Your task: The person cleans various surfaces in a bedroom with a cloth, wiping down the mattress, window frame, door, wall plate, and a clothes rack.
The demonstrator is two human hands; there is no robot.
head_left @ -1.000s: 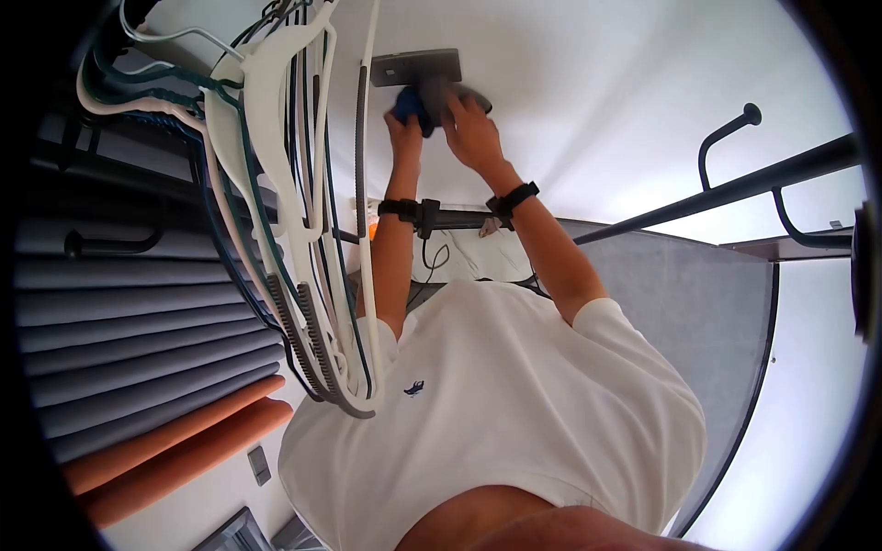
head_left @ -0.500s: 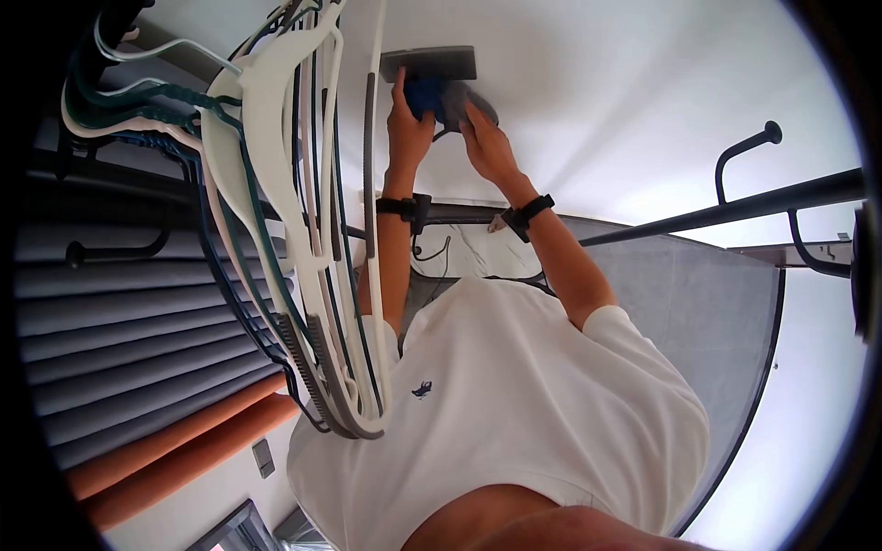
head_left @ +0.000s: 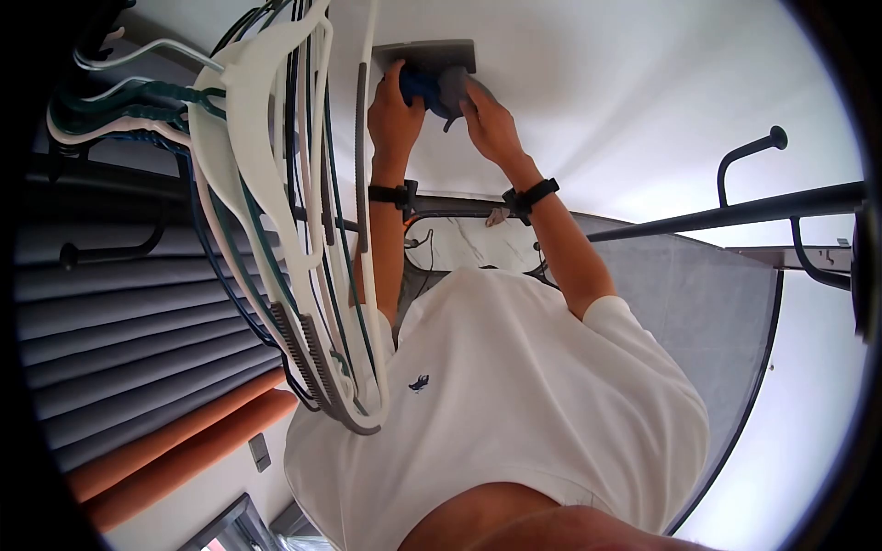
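Observation:
Both arms reach up to a small bundle of soft cloth, one part dark blue, the other grey. My left hand point(head_left: 397, 108) is closed on the blue cloth point(head_left: 419, 89), its fingertips near the edge of a grey rectangular plate point(head_left: 432, 55). My right hand point(head_left: 493, 123) is closed on the grey cloth point(head_left: 451, 90), partly covering it. A dark tail of cloth hangs below, between the hands. The two pieces touch; whether they are joined I cannot tell. Black bands circle both wrists.
Several hangers point(head_left: 260, 129) hang close on the left, in front of my left arm. Black rails with pegs, including a right rail point(head_left: 735, 211), flank me. Grey folded fabric point(head_left: 156, 317) and orange fabric point(head_left: 193, 450) are at left. A marbled white surface point(head_left: 464, 241) lies beyond my chest.
My left hand has shifted slightly left, and its fingers have bent more around the blue cloth. The grey cloth's shape has changed, with a dark tail now hanging lower. The hangers appear slightly further left.

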